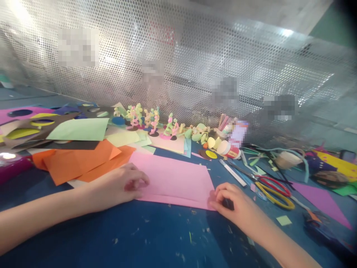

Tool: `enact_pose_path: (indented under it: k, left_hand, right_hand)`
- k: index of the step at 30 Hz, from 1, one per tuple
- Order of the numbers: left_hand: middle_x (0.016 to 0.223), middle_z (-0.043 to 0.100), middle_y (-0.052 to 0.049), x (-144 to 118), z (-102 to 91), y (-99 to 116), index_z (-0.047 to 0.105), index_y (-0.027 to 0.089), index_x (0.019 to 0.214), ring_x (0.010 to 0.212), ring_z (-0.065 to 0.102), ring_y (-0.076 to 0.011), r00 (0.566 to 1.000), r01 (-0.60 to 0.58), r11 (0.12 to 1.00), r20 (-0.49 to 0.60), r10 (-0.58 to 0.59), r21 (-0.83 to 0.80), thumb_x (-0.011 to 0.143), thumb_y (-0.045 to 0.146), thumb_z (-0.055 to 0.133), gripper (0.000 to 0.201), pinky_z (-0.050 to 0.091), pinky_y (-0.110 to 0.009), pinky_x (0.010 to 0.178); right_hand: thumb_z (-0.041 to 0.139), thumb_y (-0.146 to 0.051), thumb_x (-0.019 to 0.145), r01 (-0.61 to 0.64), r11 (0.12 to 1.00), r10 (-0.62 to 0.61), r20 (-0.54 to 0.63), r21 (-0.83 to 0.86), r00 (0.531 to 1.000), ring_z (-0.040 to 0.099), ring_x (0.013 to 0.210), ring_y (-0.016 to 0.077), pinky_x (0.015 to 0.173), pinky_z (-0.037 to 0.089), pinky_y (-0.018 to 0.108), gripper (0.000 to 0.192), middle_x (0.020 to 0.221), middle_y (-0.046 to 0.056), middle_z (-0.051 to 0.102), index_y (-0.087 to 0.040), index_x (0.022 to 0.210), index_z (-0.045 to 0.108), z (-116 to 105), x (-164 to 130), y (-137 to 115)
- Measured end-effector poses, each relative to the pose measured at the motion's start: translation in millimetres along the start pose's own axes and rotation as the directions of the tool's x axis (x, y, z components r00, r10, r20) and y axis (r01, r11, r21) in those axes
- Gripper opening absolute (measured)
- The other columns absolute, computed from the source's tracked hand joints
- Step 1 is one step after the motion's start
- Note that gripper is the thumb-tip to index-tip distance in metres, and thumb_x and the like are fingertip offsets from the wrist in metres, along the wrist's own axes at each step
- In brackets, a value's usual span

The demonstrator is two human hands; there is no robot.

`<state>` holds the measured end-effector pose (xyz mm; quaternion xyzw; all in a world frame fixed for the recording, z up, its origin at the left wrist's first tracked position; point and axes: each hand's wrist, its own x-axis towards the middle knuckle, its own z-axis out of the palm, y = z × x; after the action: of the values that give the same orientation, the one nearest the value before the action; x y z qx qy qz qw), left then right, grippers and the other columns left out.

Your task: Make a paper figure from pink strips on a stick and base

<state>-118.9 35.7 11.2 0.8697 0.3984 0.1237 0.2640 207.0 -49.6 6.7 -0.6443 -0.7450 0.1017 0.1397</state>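
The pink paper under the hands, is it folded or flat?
Folded: the pink paper shows a doubled near edge, pressed by the left hand and right hand.

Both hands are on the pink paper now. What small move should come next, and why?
Probably slide the right hand leftward along the near edge of the pink paper to press the crease flat. A fold line already runs near that edge, the left hand pins the left end, and the right fingers pinch the right corner.

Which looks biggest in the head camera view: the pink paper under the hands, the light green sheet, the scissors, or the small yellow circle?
Largest to smallest, as they appear:
1. pink paper
2. light green sheet, though it lies farther back, so its true size is unsure
3. scissors with red and yellow handles
4. yellow circle

left hand and right hand press the pink paper's near edge.
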Motion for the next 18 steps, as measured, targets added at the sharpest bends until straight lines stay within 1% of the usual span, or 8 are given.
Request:
enact_pose_path:
  k: [2,10,18]
  left_hand:
    - [0.09,0.054,-0.004,0.1,-0.8,0.9,0.06,0.025,0.099,0.067,0.054,-0.0132,0.999,0.012,1.0,0.045,-0.013,0.014,0.074,0.026,0.052,0.026,0.045,-0.025,0.065]
    - [0.094,0.054,-0.004,-1.2,-5.2,6.4,0.06,0.026,0.099,0.07,0.053,-0.0138,0.998,-0.007,0.999,0.055,0.005,0.04,0.077,0.029,0.049,0.025,0.044,-0.025,0.07]
    - [0.096,0.055,-0.004,-0.7,-3.6,-0.5,0.059,0.026,0.102,0.077,0.053,-0.0154,0.997,-0.051,0.998,0.059,0.049,0.038,0.078,0.031,0.05,0.026,0.043,-0.026,0.073]
  right_hand:
    - [0.053,-0.032,0.078,0.019,1.0,-0.019,0.003,-0.009,1.0,0.053,0.087,0.0179,0.078,0.043,0.033,0.019,0.089,0.002,0.055,-0.021,0.063,0.05,1.1,0.2,0.9]
    - [0.049,-0.032,0.081,0.032,0.999,-0.032,0.048,0.001,0.998,0.051,0.087,0.0199,0.078,0.042,0.036,0.019,0.088,0.003,0.054,-0.022,0.065,0.048,0.6,0.8,0.5]
    - [0.05,-0.033,0.081,0.013,1.0,-0.014,0.059,0.013,0.998,0.05,0.089,0.0193,0.078,0.042,0.035,0.018,0.091,0.003,0.053,-0.022,0.067,0.047,0.0,0.0,0.4]
